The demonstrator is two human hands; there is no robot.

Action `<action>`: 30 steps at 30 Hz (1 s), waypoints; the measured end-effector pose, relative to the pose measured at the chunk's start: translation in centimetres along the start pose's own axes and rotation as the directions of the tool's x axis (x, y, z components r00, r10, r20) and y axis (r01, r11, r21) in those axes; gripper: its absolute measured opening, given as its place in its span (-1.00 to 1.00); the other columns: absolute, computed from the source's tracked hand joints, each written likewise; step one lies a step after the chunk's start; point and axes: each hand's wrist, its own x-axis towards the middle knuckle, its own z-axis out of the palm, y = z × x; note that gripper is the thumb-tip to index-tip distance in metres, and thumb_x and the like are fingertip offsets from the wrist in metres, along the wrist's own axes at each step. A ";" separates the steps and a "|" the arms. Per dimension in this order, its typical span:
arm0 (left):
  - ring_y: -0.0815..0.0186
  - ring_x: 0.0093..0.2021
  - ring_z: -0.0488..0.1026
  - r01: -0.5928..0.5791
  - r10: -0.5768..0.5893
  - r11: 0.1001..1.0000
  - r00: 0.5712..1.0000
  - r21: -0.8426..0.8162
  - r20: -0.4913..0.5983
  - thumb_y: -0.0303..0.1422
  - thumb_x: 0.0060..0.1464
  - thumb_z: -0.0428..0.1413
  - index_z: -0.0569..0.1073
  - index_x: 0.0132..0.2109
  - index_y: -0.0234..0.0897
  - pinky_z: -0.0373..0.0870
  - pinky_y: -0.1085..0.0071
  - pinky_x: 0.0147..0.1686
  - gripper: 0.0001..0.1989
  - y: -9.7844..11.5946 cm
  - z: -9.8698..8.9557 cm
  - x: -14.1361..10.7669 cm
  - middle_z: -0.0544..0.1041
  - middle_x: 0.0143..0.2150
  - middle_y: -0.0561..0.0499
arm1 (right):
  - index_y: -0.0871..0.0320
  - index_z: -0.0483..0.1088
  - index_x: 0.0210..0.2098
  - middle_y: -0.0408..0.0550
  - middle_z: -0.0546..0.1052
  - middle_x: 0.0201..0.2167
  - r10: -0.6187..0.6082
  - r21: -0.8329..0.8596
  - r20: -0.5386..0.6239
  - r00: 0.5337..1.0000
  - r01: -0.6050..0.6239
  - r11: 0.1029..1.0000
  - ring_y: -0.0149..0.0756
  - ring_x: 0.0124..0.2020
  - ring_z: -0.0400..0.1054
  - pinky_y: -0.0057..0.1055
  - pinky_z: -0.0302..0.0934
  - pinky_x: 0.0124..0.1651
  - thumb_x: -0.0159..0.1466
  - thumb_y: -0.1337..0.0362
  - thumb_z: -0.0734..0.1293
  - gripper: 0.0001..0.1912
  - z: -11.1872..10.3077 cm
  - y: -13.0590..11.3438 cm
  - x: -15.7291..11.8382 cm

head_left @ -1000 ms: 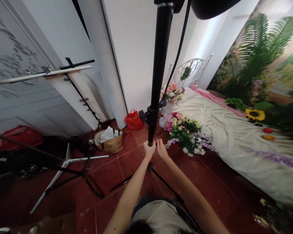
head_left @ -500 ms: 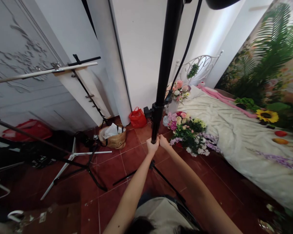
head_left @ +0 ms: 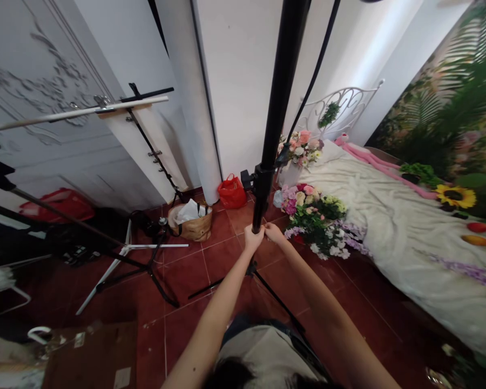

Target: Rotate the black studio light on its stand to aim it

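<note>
A black light stand [head_left: 282, 86] rises in front of me, tilted in view, with a locking knob [head_left: 248, 180] on its upper collar and a black cable hanging beside it. My left hand [head_left: 252, 237] is wrapped round the lower part of its pole. Just right of it, my right hand [head_left: 274, 233] is closed with fingertips bent together against the pole's side. What those fingers pinch is hidden, perhaps a small part of the stand. Below the hands, the stand's thin black legs [head_left: 273, 294] spread over the floor.
Right of the stand are bunches of artificial flowers [head_left: 303, 208] and a bed with a cream blanket [head_left: 372, 200]. To the left stand a straw bag [head_left: 196, 222], a red bag [head_left: 232, 193] and other tripods [head_left: 148, 265]. A brown cardboard box [head_left: 93, 354] lies at lower left.
The view has shifted slightly, so the surroundings sit a little further right. My left hand keeps its hold on the pole; the right hand's fingers have turned slightly beside it.
</note>
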 end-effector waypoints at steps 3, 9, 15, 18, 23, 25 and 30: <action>0.43 -0.55 0.24 0.005 -0.005 1.000 1.000 -0.014 0.031 -0.26 -0.10 0.11 0.35 -0.56 -0.32 0.17 0.51 -0.53 -0.77 0.1 -0.2 -0.2 0.32 -0.59 0.05 | 0.19 0.33 -0.35 -0.21 0.37 -0.61 -0.058 0.100 0.044 0.997 0.054 0.994 -0.47 -0.64 0.20 -0.53 0.10 -0.55 0.23 0.10 0.19 -0.73 -0.1 1.2 -1.3; 0.44 -0.55 0.27 0.070 -0.066 0.997 0.994 -0.045 0.082 -0.22 -0.11 0.13 0.36 -0.53 -0.33 0.19 0.51 -0.51 -0.75 0.6 -0.4 -0.4 0.34 -0.57 0.06 | 0.14 0.26 -0.05 -0.12 0.43 -0.36 -0.094 0.329 0.128 0.987 0.047 0.943 -0.42 -0.53 0.29 -0.50 0.19 -0.51 0.21 -0.01 0.14 -0.56 -0.3 2.5 -3.3; 0.45 -0.57 0.26 0.115 -0.109 0.992 0.988 -0.051 0.109 -0.25 -0.15 0.15 0.34 -0.57 -0.34 0.19 0.52 -0.52 -0.75 1.7 -0.6 -0.6 0.33 -0.60 0.08 | 0.15 0.13 0.13 -0.12 0.43 -0.35 -0.077 0.393 0.218 0.973 -0.016 0.919 -0.44 -0.49 0.30 -0.53 0.18 -0.51 0.21 0.01 0.17 -0.43 -0.8 2.8 -4.5; 0.46 -0.58 0.25 0.117 -0.111 0.992 0.987 -0.044 0.118 -0.24 -0.14 0.14 0.32 -0.59 -0.33 0.17 0.52 -0.55 -0.73 1.7 -0.6 -0.5 0.31 -0.62 0.09 | 0.16 0.14 0.13 -0.11 0.43 -0.34 -0.077 0.412 0.193 0.978 -0.009 0.911 -0.41 -0.45 0.32 -0.52 0.20 -0.48 0.19 0.01 0.19 -0.42 -0.8 2.7 -5.0; 0.45 -0.58 0.27 0.130 -0.128 0.991 0.987 -0.017 0.097 -0.27 -0.14 0.14 0.33 -0.59 -0.35 0.17 0.52 -0.55 -0.76 1.2 -0.3 -0.4 0.33 -0.61 0.08 | 0.15 0.22 0.05 -0.07 0.42 -0.26 -0.149 0.407 0.122 0.981 0.088 0.909 -0.37 -0.35 0.30 -0.50 0.21 -0.42 0.18 0.00 0.21 -0.47 -0.8 2.3 -4.9; 0.45 -0.59 0.27 0.145 -0.143 0.989 0.985 -0.014 0.097 -0.28 -0.13 0.13 0.34 -0.58 -0.34 0.16 0.53 -0.56 -0.77 1.1 -0.2 -0.3 0.33 -0.62 0.08 | 0.17 0.28 -0.06 -0.07 0.41 -0.27 -0.205 0.384 0.066 0.977 0.165 0.908 -0.36 -0.32 0.29 -0.48 0.21 -0.34 0.17 -0.02 0.21 -0.53 -0.8 2.1 -4.5; 0.45 -0.57 0.27 0.115 -0.115 0.993 0.985 0.007 0.125 -0.31 -0.13 0.13 0.32 -0.58 -0.33 0.20 0.52 -0.51 -0.79 0.7 -0.3 -0.2 0.33 -0.61 0.09 | 0.13 0.20 -0.50 -0.22 0.27 -0.54 -0.213 0.332 -0.097 0.972 0.233 0.914 -0.41 -0.44 0.18 -0.48 0.14 -0.25 0.12 -0.11 0.21 -0.59 0.2 1.6 -3.5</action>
